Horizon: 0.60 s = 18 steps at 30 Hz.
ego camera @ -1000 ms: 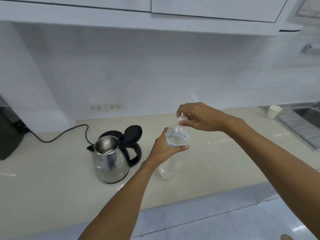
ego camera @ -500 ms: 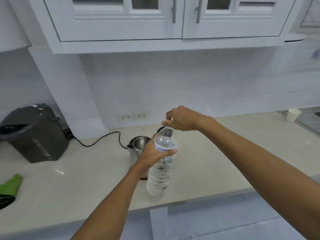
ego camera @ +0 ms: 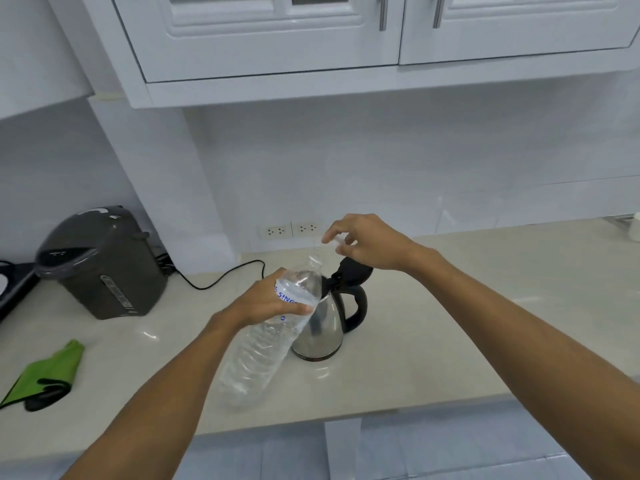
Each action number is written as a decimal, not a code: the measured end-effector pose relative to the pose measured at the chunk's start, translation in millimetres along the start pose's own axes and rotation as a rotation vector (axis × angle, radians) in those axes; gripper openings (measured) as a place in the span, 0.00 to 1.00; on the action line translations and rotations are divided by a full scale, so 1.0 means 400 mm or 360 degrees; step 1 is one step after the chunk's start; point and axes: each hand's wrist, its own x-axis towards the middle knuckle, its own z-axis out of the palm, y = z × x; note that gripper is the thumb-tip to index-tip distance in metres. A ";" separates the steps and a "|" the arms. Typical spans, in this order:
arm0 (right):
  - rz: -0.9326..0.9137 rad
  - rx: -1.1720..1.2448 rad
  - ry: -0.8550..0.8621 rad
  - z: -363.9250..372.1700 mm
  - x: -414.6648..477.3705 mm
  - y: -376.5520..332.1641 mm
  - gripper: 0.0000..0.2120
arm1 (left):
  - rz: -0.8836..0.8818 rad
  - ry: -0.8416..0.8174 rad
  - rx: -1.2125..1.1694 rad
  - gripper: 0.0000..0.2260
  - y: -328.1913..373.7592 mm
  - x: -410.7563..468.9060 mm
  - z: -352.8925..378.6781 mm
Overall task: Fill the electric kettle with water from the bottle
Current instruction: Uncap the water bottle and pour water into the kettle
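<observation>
A clear plastic water bottle point(ego camera: 263, 348) with a white and blue label is tilted, its uncapped neck pointing up and right toward the kettle. My left hand point(ego camera: 259, 303) grips it around the label. A steel electric kettle point(ego camera: 325, 336) with a black handle stands on the counter just behind the bottle, its black lid point(ego camera: 353, 273) flipped open. My right hand point(ego camera: 367, 242) hovers above the lid, off the bottle, pinching the small white cap point(ego camera: 337, 241) in its fingertips; the cap is blurred.
A dark grey hot-water dispenser point(ego camera: 104, 265) stands at the left, a black cord point(ego camera: 221, 282) running from it along the beige counter point(ego camera: 467, 323). A green cloth point(ego camera: 48, 368) lies at the front left. Wall sockets point(ego camera: 289, 230) sit behind the kettle, white cabinets point(ego camera: 277, 46) hang overhead.
My right hand has lifted off the bottle's neck with the cap, leaving the neck uncovered. My left hand has tilted the bottle toward the kettle. The camera has swung up and left.
</observation>
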 end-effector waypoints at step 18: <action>0.0195 0.0174 -0.0033 0.059 -0.028 0.136 0.11 | -0.0322 -0.0425 0.0186 0.17 -0.090 0.050 -0.083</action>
